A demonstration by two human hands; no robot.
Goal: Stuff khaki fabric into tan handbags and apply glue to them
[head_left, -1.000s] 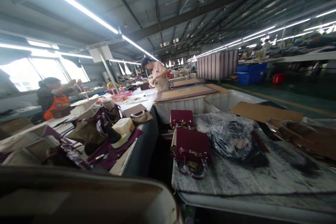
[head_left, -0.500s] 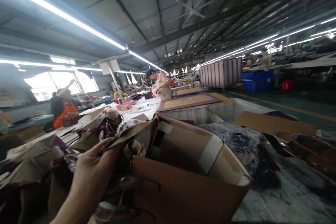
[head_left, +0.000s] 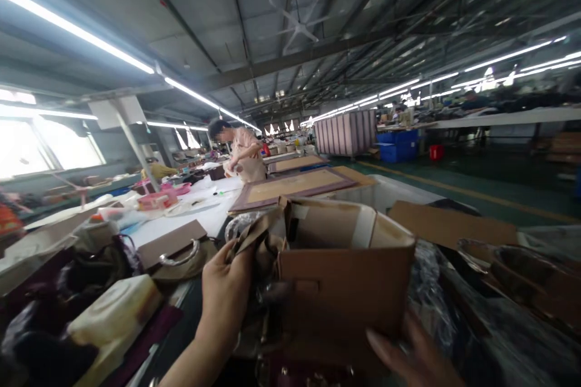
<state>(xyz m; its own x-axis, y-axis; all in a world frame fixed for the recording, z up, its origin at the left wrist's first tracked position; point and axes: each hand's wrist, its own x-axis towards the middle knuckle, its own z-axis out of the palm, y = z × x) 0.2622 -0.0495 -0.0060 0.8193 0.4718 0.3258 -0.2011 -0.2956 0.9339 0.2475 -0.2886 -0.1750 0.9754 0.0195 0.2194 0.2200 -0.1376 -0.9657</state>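
My left hand [head_left: 226, 297] is closed on the olive-brown flap [head_left: 259, 231] at the left side of a box-shaped bag body [head_left: 345, 290]. This bag body is stiff and brown, with a pale inside, a light band and an open top facing up. Low at its right corner is my right hand [head_left: 403, 347], thumb and fingers apart but blurred; whether it grips the bag body, I cannot tell. Under the box, dark red material with small metal bits [head_left: 313, 373] shows dimly.
To the left lie a cream block-like piece [head_left: 115, 308] and a bag part with a wrapped handle [head_left: 181, 257]. On the right are a brown board [head_left: 449, 224], clear plastic wrap [head_left: 429, 290] and a brown wrapped bag [head_left: 535, 272]. A co-worker [head_left: 245, 151] stands beyond.
The view has turned right. My left hand and the bag body have shifted right in view, and the bag body looks more level. My right hand has come into sight at the lower right.
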